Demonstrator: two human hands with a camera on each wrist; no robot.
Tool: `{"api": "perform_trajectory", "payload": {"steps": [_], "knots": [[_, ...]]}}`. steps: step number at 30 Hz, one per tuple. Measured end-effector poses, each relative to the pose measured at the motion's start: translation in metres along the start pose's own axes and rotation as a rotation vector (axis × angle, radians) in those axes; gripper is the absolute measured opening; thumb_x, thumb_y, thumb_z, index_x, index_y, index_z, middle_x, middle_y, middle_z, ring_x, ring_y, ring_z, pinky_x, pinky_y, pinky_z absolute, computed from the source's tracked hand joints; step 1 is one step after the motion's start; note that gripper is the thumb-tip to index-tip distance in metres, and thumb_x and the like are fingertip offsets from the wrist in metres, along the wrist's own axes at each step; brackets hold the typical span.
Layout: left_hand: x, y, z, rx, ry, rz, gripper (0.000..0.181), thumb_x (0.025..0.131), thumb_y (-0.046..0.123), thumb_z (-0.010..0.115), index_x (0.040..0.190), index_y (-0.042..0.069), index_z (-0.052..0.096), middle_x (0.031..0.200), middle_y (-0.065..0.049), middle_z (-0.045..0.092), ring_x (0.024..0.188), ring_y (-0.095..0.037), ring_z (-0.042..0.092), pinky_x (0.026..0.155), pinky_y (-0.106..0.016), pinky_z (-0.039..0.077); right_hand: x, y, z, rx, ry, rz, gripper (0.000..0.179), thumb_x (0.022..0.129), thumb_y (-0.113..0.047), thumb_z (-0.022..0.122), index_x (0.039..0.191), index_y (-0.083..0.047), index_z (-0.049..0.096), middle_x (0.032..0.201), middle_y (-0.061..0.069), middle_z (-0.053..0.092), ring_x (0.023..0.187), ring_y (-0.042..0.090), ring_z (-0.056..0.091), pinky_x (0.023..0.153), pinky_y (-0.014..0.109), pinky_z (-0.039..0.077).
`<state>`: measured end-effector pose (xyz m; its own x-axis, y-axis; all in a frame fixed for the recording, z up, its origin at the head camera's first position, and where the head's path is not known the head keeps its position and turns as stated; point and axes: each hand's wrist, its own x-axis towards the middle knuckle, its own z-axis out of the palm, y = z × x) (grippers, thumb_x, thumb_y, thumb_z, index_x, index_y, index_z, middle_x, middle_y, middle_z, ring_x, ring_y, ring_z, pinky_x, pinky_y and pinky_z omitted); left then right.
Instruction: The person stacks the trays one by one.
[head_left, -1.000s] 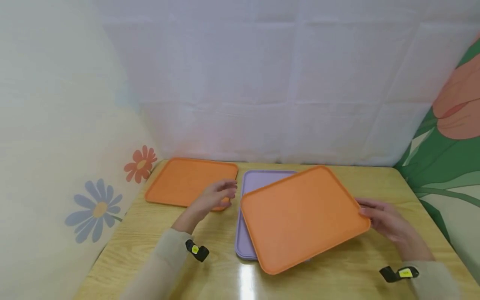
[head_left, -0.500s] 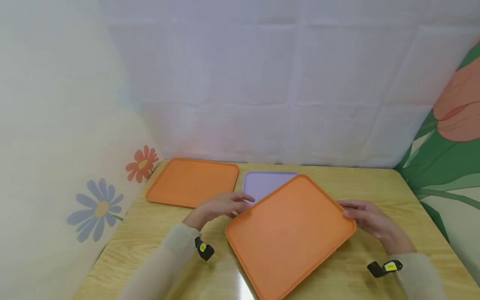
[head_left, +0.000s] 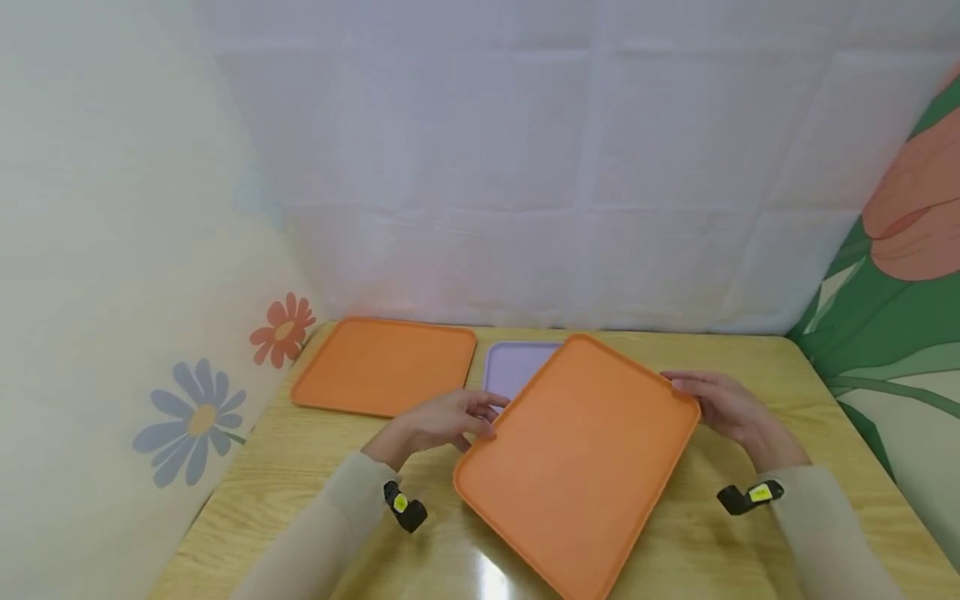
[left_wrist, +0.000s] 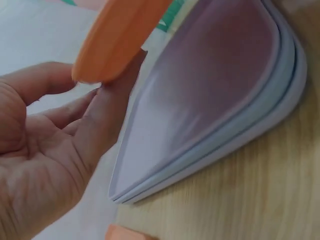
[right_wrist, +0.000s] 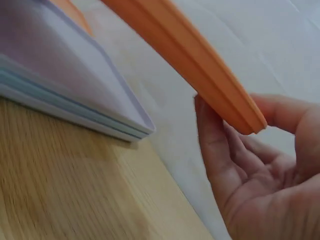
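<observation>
An orange tray (head_left: 577, 467) is held tilted between both hands, raised over a stack of trays. My left hand (head_left: 442, 421) pinches its left edge, thumb on the upper side and fingers beneath, as the left wrist view shows. At the opposite edge, my right hand (head_left: 731, 417) grips the rim near a corner, with fingers under it in the right wrist view. Below lies a purple tray (head_left: 516, 365), mostly hidden in the head view by the orange one. Both wrist views show it topping a stack with a light blue tray (left_wrist: 260, 107) beneath it.
Another orange tray (head_left: 382, 367) lies flat at the back left of the wooden table (head_left: 270, 467). A white cloth (head_left: 525, 167) hangs behind the table. Walls with painted flowers flank both sides.
The orange tray has moved left and turned so its near corner points toward me. My left hand has moved right and taken its left edge; my right hand has shifted left with it.
</observation>
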<state>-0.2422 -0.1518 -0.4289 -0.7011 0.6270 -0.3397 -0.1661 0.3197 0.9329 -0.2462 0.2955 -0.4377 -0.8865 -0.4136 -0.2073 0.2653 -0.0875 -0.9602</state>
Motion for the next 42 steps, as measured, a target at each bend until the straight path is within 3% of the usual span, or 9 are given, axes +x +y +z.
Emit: {"api": "perform_trajectory", "payload": {"steps": [3,7,10,14,18,22,27,35,42], "knots": [[-0.003,-0.001,0.002,-0.055,-0.022,0.062,0.063,0.095,0.004,0.065,0.152,-0.001,0.038,0.121,-0.014,0.060,0.098,-0.022,0.065,0.075,-0.039,0.061,0.003,-0.002,0.005,0.149,0.063,-0.024,0.032,0.108,-0.013,0.046,0.104,-0.021,0.077,0.103,-0.004,0.075,0.092,0.008,0.070,0.077,0.022,0.058],[-0.010,-0.002,0.007,-0.086,-0.021,0.147,0.064,0.096,0.004,0.063,0.153,-0.002,0.035,0.126,-0.016,0.058,0.099,-0.023,0.066,0.075,-0.038,0.061,0.000,-0.001,0.019,0.287,0.027,-0.079,0.034,0.108,-0.009,0.042,0.099,-0.013,0.074,0.097,-0.002,0.073,0.092,0.012,0.069,0.081,0.027,0.059],[-0.014,-0.002,0.010,-0.093,0.018,0.178,0.067,0.096,0.006,0.063,0.154,-0.002,0.032,0.129,-0.019,0.056,0.100,-0.023,0.065,0.077,-0.039,0.060,-0.001,0.000,0.032,0.266,-0.004,-0.082,0.031,0.108,-0.009,0.041,0.101,-0.015,0.070,0.097,-0.003,0.072,0.093,0.013,0.068,0.083,0.031,0.059],[-0.016,-0.003,0.012,-0.123,0.099,0.194,0.072,0.096,0.006,0.062,0.157,-0.004,0.024,0.134,-0.025,0.051,0.102,-0.020,0.063,0.078,-0.038,0.060,0.000,0.000,0.045,0.192,0.029,-0.048,0.020,0.108,-0.013,0.044,0.121,-0.015,0.059,0.106,-0.004,0.072,0.099,0.015,0.068,0.086,0.034,0.059],[-0.016,-0.004,0.015,-0.169,0.167,0.213,0.072,0.096,0.002,0.059,0.157,-0.005,0.022,0.138,-0.029,0.048,0.105,-0.018,0.061,0.079,-0.037,0.059,0.000,0.003,0.055,0.148,0.064,-0.027,0.041,0.108,-0.015,0.047,0.147,-0.007,0.039,0.110,-0.006,0.071,0.101,0.015,0.068,0.088,0.034,0.059],[-0.015,-0.009,0.018,-0.221,0.192,0.231,0.070,0.095,0.000,0.059,0.156,-0.006,0.023,0.140,-0.030,0.047,0.106,-0.018,0.061,0.079,-0.037,0.059,0.001,0.006,0.062,0.146,0.079,-0.009,0.059,0.107,-0.015,0.049,0.159,-0.005,0.021,0.106,-0.006,0.071,0.100,0.015,0.067,0.087,0.033,0.058],[-0.016,-0.019,0.018,-0.277,0.192,0.218,0.069,0.095,-0.001,0.058,0.155,-0.006,0.023,0.135,-0.023,0.051,0.104,-0.018,0.061,0.080,-0.037,0.059,0.004,0.009,0.068,0.145,0.062,0.025,0.072,0.106,-0.012,0.049,0.163,-0.007,0.004,0.102,-0.007,0.069,0.099,0.016,0.066,0.085,0.035,0.058],[-0.021,-0.029,0.010,-0.215,0.152,0.173,0.068,0.095,0.004,0.063,0.153,-0.002,0.027,0.132,-0.019,0.050,0.101,-0.020,0.061,0.079,-0.042,0.059,0.011,0.013,0.074,0.097,0.066,0.051,0.074,0.104,-0.009,0.050,0.163,-0.006,0.006,0.098,-0.005,0.071,0.092,0.015,0.068,0.079,0.035,0.059],[-0.020,-0.028,0.007,-0.181,0.220,0.111,0.077,0.092,0.008,0.066,0.157,0.003,0.024,0.133,-0.021,0.046,0.100,-0.022,0.061,0.075,-0.042,0.060,0.016,0.015,0.076,0.090,0.044,0.035,0.074,0.103,-0.007,0.050,0.162,-0.003,0.006,0.097,-0.004,0.071,0.086,0.015,0.069,0.076,0.034,0.060]]}}
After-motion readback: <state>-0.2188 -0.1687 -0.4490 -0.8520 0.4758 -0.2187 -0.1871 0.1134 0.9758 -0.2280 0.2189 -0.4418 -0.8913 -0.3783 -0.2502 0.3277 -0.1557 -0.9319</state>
